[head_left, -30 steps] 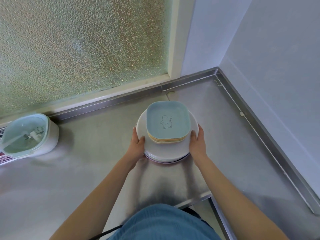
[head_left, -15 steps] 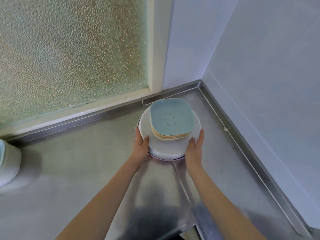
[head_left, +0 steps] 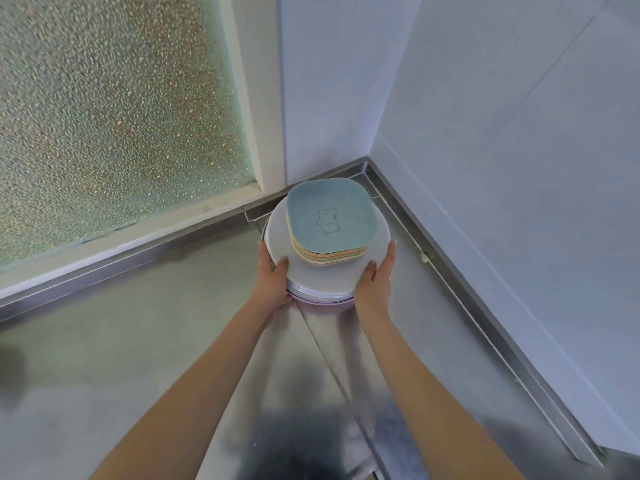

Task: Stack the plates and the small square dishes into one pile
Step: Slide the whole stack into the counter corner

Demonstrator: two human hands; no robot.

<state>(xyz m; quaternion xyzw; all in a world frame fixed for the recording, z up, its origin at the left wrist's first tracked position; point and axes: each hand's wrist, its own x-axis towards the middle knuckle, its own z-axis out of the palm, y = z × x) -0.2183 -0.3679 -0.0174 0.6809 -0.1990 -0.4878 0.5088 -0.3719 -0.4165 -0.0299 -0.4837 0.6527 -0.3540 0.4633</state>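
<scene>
One pile: round white plates (head_left: 311, 278) beneath, small square dishes (head_left: 330, 216) on top, blue one uppermost, in the far corner of the steel worktop (head_left: 121, 341). Your left hand (head_left: 273, 277) grips the plate rim, thumb on top; your right hand (head_left: 375, 275) cups the opposite edge, fingers fairly straight. Risk: the square dishes sit off-centre toward the wall, so tilting could slide them off.

Both arms outstretched — left hand (head_left: 273, 277) gripping, right hand (head_left: 375, 278) flat.
</scene>
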